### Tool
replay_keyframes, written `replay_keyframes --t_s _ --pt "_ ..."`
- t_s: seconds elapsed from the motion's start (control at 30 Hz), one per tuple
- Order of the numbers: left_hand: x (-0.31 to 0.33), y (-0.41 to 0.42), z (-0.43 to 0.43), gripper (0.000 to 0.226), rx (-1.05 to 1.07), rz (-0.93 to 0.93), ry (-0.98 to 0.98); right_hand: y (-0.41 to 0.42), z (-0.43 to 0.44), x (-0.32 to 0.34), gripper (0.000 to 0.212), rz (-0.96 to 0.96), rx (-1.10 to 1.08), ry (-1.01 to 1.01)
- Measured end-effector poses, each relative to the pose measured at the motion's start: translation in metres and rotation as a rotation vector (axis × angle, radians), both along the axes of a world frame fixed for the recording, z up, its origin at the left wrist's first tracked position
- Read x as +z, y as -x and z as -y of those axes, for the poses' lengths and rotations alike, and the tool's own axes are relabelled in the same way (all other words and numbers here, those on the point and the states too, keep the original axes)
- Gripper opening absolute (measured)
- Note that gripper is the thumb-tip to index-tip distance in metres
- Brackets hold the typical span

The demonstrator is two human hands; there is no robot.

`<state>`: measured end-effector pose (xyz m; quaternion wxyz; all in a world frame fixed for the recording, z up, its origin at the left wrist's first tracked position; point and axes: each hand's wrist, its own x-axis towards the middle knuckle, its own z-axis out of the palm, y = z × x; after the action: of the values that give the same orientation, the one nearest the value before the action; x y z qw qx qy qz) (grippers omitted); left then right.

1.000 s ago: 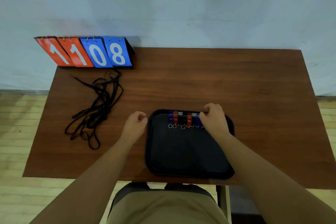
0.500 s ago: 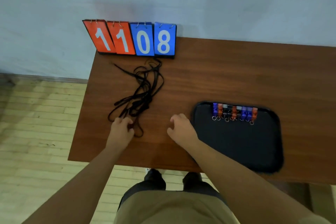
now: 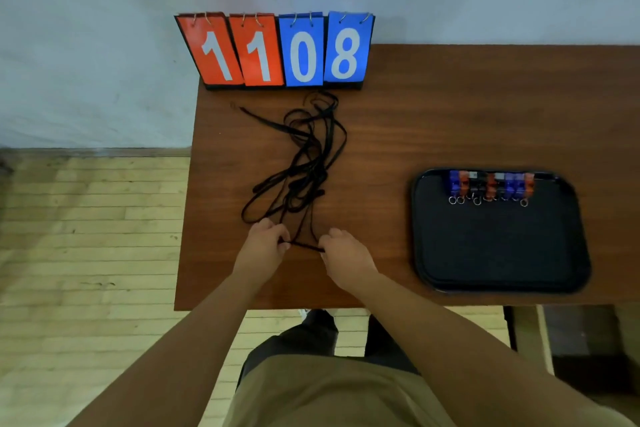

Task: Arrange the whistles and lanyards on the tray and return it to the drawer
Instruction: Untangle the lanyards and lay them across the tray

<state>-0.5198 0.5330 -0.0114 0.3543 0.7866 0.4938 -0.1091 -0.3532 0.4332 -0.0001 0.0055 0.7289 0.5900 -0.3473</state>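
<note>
A tangle of black lanyards [image 3: 304,163] lies on the left part of the brown table. My left hand [image 3: 265,246] and my right hand [image 3: 343,253] each pinch the near end of one lanyard, and a short stretch of cord runs taut between them. To the right sits a black tray [image 3: 498,253]. Several blue, red and black whistles [image 3: 490,185] with metal rings stand in a row along the tray's far edge.
A flip scoreboard [image 3: 277,50] showing 11 and 08 stands at the table's far left corner against the wall. The table's left edge [image 3: 188,204] drops to a wooden floor. My legs show below the near edge.
My right hand left the whistles on the tray and moved left to the lanyards. My left hand reached the cords too. Both now pinch one lanyard end. The view shifted left.
</note>
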Motion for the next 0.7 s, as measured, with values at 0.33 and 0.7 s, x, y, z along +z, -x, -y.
replay_keyframes --t_s 0.33,0.7 --pt "0.105 -0.038 -0.032 0.007 0.173 0.463 0.021 -0.058 -0.027 0.147 0.012 -0.37 -0.549 -0.232" --pt "0.195 -0.067 -0.078 0.014 0.16 0.579 -0.02 -0.115 -0.025 0.26 0.011 -0.542 -0.991 -0.545"
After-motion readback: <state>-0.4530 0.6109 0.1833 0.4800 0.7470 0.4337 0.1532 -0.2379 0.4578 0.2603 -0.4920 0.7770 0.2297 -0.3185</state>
